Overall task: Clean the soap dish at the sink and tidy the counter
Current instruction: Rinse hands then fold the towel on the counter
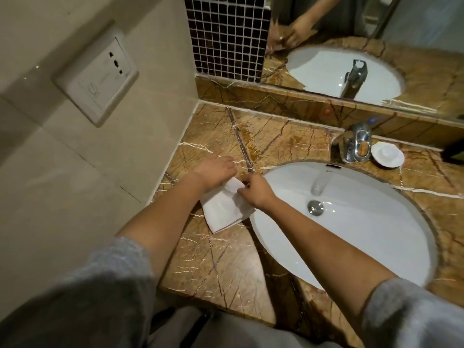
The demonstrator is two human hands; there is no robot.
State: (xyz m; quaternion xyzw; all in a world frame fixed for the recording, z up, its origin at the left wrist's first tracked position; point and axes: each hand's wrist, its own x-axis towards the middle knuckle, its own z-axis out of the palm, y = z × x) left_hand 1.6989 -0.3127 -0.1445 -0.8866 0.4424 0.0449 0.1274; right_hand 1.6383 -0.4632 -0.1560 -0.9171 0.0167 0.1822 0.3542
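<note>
A folded white cloth (226, 209) lies on the brown marble counter (221, 259), just left of the white sink (351, 234). My left hand (214, 169) rests flat on the cloth's far end. My right hand (253, 190) pinches the cloth's far right edge with its fingertips. The round white soap dish (388, 154) sits behind the sink, to the right of the chrome tap (356, 144), well away from both hands. A small white soap appears to lie in the dish.
A mirror (364, 46) runs above the marble backsplash. A beige tiled wall with a white socket plate (98, 76) closes off the counter's left side. A dark mosaic tile strip (226, 36) fills the back corner. The chrome drain (315, 207) sits in the basin.
</note>
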